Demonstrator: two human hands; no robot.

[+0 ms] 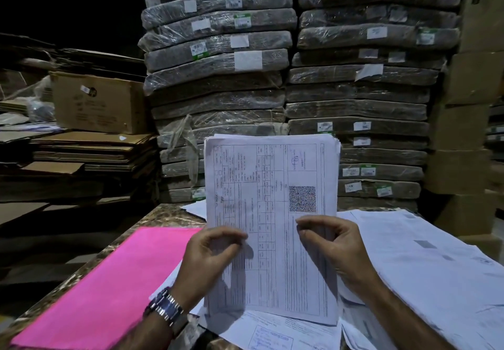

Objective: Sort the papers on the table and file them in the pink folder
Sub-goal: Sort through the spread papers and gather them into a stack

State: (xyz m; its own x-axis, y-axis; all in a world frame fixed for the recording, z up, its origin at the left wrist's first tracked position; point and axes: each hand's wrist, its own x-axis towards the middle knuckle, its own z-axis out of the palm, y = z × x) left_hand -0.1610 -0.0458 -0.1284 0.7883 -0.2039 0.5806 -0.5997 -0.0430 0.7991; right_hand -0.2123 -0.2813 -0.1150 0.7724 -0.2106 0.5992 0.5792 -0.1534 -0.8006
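On the head view I see a dim storeroom: wrapped bundles (218, 58) stacked high behind a marbled table (163, 213), and a cardboard box (98, 101) on flattened cartons at the left. A sheaf of papers (272, 180) stands upright over the table's middle, its printed form facing me. The left hand (210, 254), with a metal watch (166, 310) on its wrist, pinches the sheaf's lower left with curled fingers. The right hand (332, 251) pinches the lower right likewise. The pink folder (109, 281) lies flat on the table, left of the sheaf. Loose papers (422, 254) spread to the right.

Marbled table (169, 214) w/ pink folder (109, 281) left, loose papers (422, 268) right.
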